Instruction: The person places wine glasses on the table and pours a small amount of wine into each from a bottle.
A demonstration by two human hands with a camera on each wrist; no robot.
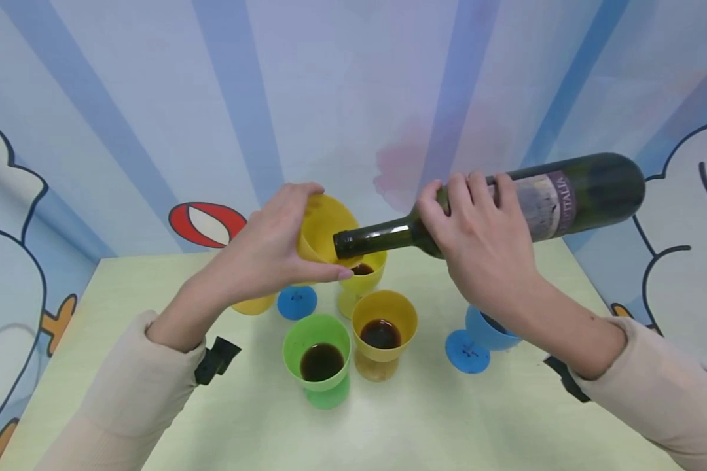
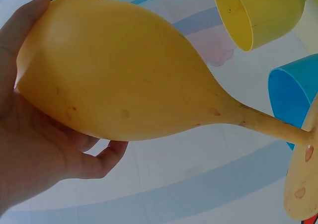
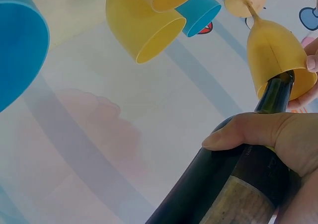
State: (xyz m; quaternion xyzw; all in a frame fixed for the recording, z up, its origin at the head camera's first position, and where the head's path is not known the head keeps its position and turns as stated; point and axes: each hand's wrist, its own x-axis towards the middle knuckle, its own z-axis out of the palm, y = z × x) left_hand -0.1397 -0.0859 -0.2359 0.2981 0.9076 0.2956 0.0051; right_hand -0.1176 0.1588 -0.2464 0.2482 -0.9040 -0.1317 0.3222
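Note:
In the head view my left hand [image 1: 268,242] holds a yellow-orange goblet [image 1: 324,212] by its bowl, tilted with the rim toward the bottle. My right hand [image 1: 486,239] grips a dark green wine bottle [image 1: 603,190] around its upper body. The bottle lies almost level, its base slightly higher, and its mouth is at the opening of the held goblet. The right wrist view shows the bottle neck [image 3: 276,95] reaching the goblet's rim. In the left wrist view the stem of the held goblet [image 2: 114,70] points right. Whether liquid flows cannot be seen.
On the pale table [image 1: 424,425] stand a green goblet [image 1: 291,343], an orange-yellow goblet [image 1: 409,327] and a yellow goblet [image 1: 380,265], each with dark liquid. A blue goblet [image 1: 486,337] is partly behind my right hand. Another blue goblet [image 2: 293,92] stands left. A striped cartoon backdrop [image 1: 342,98] rises behind.

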